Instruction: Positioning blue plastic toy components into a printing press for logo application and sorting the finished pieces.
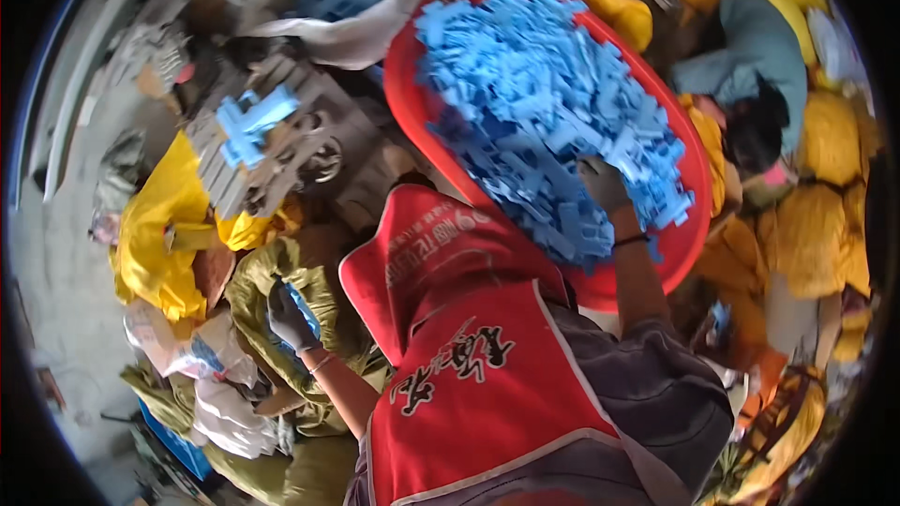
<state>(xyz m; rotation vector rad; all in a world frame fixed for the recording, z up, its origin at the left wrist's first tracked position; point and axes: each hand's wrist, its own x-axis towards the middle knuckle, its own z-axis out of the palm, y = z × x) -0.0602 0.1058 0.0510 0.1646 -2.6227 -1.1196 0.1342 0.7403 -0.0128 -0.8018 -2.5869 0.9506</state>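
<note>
My right hand point(605, 184), in a grey glove, rests among light blue plastic pieces point(534, 84) heaped in a large red oval tub point(401, 70). Its fingers are curled; whatever they grip blends into the pile. To my left, an olive-green sack point(251, 283) stands with its mouth spread. Inside that mouth is my left hand point(292, 320), also gloved in grey, beside more blue pieces point(302, 305). Blur and shadow hide how the left fingers are set. My red apron lies between the two arms.
A white sack point(361, 42) of blue pieces stands behind the tub. At the far left, several blue parts point(253, 122) lie on a grey slatted surface point(220, 178). Yellow sacks point(164, 215) crowd both sides. Another person point(750, 75) bends over beyond the tub's right side.
</note>
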